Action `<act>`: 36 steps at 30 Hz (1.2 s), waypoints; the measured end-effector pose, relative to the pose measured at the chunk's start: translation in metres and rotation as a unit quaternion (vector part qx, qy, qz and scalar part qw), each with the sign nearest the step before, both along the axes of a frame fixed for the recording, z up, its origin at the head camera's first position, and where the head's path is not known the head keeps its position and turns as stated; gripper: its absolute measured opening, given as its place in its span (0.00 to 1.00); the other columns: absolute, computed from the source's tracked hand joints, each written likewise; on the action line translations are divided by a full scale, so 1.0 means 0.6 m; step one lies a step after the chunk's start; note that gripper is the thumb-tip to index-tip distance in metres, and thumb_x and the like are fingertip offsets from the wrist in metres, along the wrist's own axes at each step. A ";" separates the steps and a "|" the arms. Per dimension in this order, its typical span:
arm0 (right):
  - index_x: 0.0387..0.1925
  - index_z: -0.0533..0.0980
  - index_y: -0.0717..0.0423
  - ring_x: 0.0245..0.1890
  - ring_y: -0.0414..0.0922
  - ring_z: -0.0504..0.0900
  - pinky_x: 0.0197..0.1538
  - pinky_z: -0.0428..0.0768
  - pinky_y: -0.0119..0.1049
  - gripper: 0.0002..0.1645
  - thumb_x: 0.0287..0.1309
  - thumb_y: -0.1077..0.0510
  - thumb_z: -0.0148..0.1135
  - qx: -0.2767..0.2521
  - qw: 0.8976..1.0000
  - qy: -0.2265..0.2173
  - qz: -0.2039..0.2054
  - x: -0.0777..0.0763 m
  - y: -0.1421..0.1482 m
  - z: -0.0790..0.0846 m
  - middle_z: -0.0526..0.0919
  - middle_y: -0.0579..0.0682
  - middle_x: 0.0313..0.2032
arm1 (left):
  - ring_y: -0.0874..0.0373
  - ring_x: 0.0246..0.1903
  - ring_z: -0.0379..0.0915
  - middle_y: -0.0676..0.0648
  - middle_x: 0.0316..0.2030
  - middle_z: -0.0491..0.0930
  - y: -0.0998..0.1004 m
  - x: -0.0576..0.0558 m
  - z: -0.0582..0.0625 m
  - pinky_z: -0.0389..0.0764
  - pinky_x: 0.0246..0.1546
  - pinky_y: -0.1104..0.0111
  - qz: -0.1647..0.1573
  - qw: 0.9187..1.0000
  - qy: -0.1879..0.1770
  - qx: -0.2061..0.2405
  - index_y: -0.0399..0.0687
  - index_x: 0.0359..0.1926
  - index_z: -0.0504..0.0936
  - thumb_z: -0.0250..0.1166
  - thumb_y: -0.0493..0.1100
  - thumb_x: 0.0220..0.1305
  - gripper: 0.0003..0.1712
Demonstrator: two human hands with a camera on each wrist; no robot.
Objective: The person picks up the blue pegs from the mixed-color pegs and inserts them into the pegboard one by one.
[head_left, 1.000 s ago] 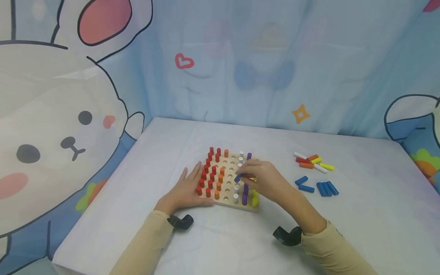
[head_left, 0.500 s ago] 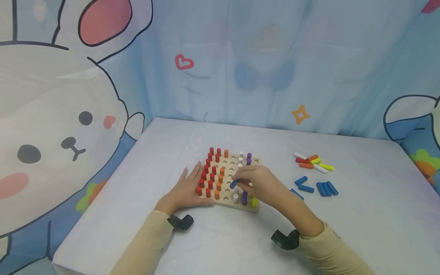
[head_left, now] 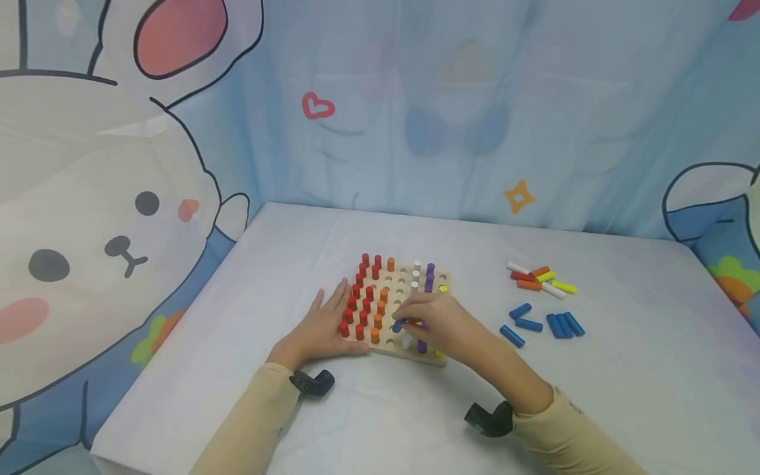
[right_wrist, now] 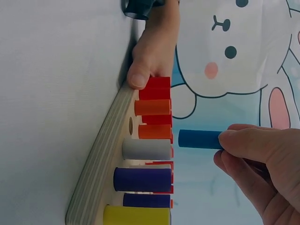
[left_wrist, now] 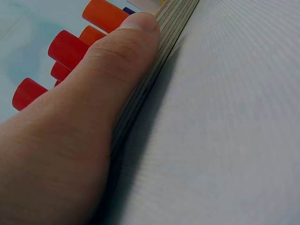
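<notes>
My right hand (head_left: 448, 326) pinches a blue peg (right_wrist: 199, 138) between thumb and fingers, over the wooden pegboard (right_wrist: 101, 145). In the right wrist view the peg points at the board's face, apart from it and above the tops of the standing pegs. Red pegs (head_left: 352, 303) stand on the board's left side, with orange pegs (head_left: 380, 309) beside them. White, purple and yellow pegs stand toward the right, partly hidden by my right hand. My left hand (head_left: 320, 333) rests against the board's near left corner, fingers extended along its left side, thumb (left_wrist: 126, 47) along the front edge.
Several loose blue pegs (head_left: 529, 325) lie on the white-covered table (head_left: 641, 369) to the right of the board. Behind them is a small pile of white, red, orange and yellow pegs (head_left: 528, 285). A printed curtain (head_left: 368, 171) hangs behind the table.
My right hand has moved a little left and toward me with the blue peg, from near the white pegs to beside the orange ones. My left hand stays put.
</notes>
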State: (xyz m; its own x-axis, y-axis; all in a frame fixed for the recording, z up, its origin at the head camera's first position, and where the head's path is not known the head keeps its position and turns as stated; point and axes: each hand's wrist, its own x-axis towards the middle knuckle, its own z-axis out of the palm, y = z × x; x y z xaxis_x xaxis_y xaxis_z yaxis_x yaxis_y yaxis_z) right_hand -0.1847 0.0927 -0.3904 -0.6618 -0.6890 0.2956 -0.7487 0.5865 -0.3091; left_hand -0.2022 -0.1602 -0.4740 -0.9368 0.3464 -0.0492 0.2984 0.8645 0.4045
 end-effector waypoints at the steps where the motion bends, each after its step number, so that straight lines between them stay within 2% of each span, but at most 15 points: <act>1: 0.38 0.85 0.52 0.40 0.40 0.85 0.40 0.83 0.26 0.13 0.47 0.60 0.73 -0.002 1.000 0.003 0.004 0.000 -0.001 -0.002 0.86 0.44 0.37 | 0.58 0.75 0.34 0.50 0.76 0.35 0.000 0.000 0.000 0.31 0.74 0.55 0.000 1.000 0.000 0.000 0.47 0.75 0.41 0.61 0.80 0.40 0.72; 8: 0.38 0.85 0.54 0.39 0.41 0.85 0.40 0.84 0.27 0.13 0.46 0.62 0.73 -0.001 1.000 0.016 0.020 0.003 -0.008 -0.010 0.86 0.45 0.38 | 0.58 0.75 0.34 0.49 0.76 0.35 0.001 -0.001 0.001 0.31 0.74 0.55 -0.004 1.000 0.001 -0.004 0.47 0.75 0.40 0.61 0.81 0.40 0.72; 15: 0.38 0.85 0.54 0.41 0.41 0.83 0.43 0.84 0.29 0.13 0.47 0.60 0.73 0.023 1.000 0.001 0.019 0.004 -0.015 -0.018 0.85 0.46 0.38 | 0.57 0.75 0.34 0.49 0.76 0.36 0.002 0.000 0.002 0.31 0.74 0.55 -0.003 1.000 -0.001 -0.003 0.47 0.75 0.40 0.62 0.79 0.40 0.72; 27: 0.34 0.85 0.56 0.37 0.40 0.84 0.40 0.83 0.26 0.11 0.44 0.63 0.74 0.002 0.999 0.014 0.042 0.001 -0.018 -0.031 0.84 0.46 0.35 | 0.58 0.75 0.34 0.49 0.76 0.35 0.001 -0.001 0.001 0.30 0.75 0.56 -0.006 1.000 0.001 -0.003 0.47 0.75 0.40 0.61 0.80 0.40 0.72; 36: 0.36 0.85 0.56 0.38 0.41 0.84 0.42 0.83 0.27 0.12 0.45 0.62 0.74 0.016 0.999 0.003 0.044 0.001 -0.022 -0.033 0.85 0.47 0.36 | 0.59 0.75 0.33 0.50 0.76 0.34 -0.003 0.000 -0.001 0.29 0.74 0.57 -0.008 1.000 -0.001 0.000 0.46 0.75 0.39 0.61 0.81 0.40 0.73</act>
State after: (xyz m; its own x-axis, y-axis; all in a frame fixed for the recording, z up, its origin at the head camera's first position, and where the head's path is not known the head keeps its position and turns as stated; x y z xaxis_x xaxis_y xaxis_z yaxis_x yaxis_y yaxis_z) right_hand -0.1839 0.0796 -0.4103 -0.5970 -0.7529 0.2768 -0.7992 0.5286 -0.2861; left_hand -0.2024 -0.1618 -0.4748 -0.9308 0.3618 -0.0514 0.3115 0.8591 0.4062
